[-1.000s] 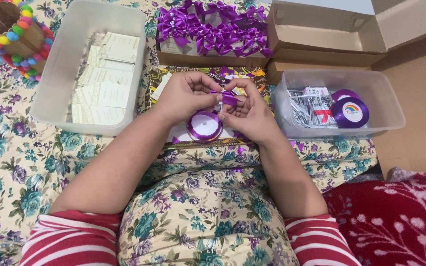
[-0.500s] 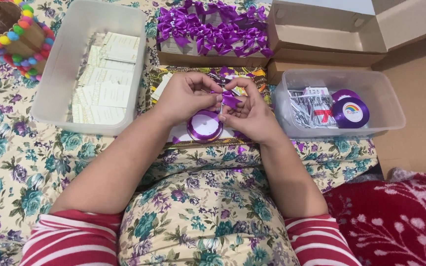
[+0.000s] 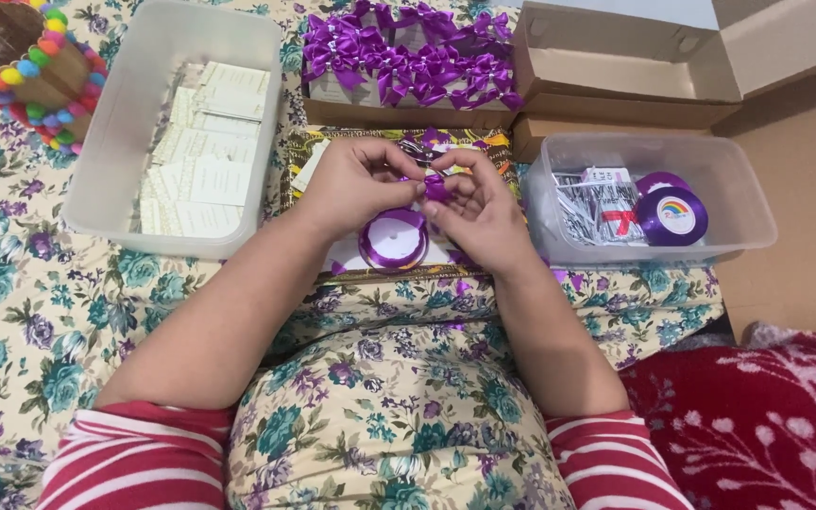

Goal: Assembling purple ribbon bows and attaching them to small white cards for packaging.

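My left hand (image 3: 356, 184) and my right hand (image 3: 479, 208) meet over a floral cloth, both pinching a small piece of purple ribbon (image 3: 435, 186) between the fingertips. Just below the hands lies a purple ribbon spool (image 3: 394, 239) on a white card. The ribbon piece is mostly hidden by my fingers. Both forearms reach forward from red-and-white striped sleeves.
A clear tub of cream cards (image 3: 181, 142) stands at the left. A box of finished purple bows (image 3: 408, 61) sits at the back. A clear tub (image 3: 743, 198) at the right holds ribbon spools (image 3: 672, 215) and packets. A bead-rimmed basket (image 3: 21, 66) and cardboard boxes (image 3: 616, 66) flank them.
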